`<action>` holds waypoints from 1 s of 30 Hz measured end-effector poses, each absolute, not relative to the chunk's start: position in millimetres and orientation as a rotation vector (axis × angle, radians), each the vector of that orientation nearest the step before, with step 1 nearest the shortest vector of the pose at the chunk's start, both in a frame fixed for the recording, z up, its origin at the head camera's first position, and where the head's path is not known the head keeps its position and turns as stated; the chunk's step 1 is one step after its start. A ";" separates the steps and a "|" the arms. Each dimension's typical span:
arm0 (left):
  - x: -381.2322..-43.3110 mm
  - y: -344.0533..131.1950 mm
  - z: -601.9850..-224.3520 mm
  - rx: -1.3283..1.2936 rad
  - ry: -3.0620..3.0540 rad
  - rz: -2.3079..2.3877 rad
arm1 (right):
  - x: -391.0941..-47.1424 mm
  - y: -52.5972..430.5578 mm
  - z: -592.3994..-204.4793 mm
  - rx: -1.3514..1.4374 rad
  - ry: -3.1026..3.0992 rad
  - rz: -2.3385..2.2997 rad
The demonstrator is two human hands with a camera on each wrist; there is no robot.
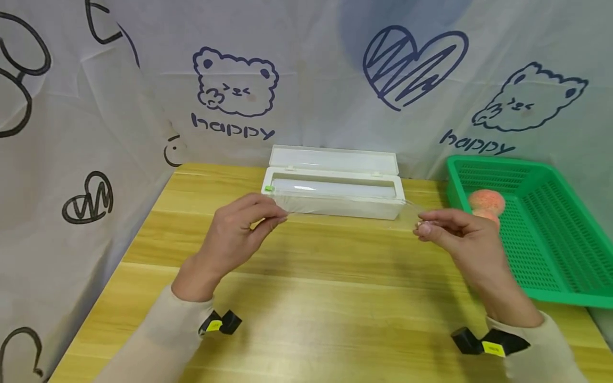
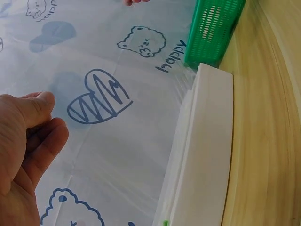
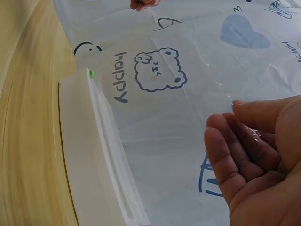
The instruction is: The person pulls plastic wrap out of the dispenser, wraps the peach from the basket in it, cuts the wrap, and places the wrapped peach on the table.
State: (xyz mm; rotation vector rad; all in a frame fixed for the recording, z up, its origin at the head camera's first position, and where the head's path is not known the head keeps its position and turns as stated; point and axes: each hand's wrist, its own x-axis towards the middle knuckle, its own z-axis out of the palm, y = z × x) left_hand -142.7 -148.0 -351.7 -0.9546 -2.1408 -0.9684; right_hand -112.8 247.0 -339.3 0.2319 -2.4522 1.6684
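Left grip (image 1: 234,226), a bare hand, was drawn nearly closed, thumb and forefinger pinching one side of a sheet of thin clear film (image 1: 311,204). Right grip (image 1: 469,242), the person's other bare hand, pinched the opposite side of the film between thumb and fingertips, its fingers curved inward. Both were raised above a wooden table (image 1: 306,298), well apart from each other, with the film spread between them in a narrow, see-through band.

Just behind the film, at the back of the table, stood a long white box (image 2: 211,146), its lid (image 1: 335,159) tipped back on its hinges. Inside, a pale roll (image 1: 335,188) lay lengthwise, and a small bright green piece (image 1: 269,188) sat at the box's left end. Whether the film was joined to the roll could not be told, being so transparent.

To the right of the box, near the right grip, was a green plastic basket (image 1: 536,255) with slotted sides. It held pinkish-orange rounded items (image 1: 487,201) in its left part, partly hidden by that hand.

Light sleeves (image 1: 158,335) covered the forearms, each with a black device (image 1: 232,322) at the wrist. Behind everything hung a pale sheet (image 1: 321,69) printed with hearts, bear faces and the word "happy".
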 end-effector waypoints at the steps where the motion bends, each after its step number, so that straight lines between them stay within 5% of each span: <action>1: -141.9 -148.5 -350.4 -0.956 -2.136 -0.971 | -112.7 246.9 -338.8 0.258 -2.407 1.690; 22: -135.6 -155.2 -330.3 -0.951 -2.103 -0.976 | -108.7 237.5 -323.1 0.356 -2.198 1.697; 30: -122.4 -161.6 -332.1 -1.059 -2.068 -0.963 | -94.6 242.8 -328.5 0.628 -2.011 1.931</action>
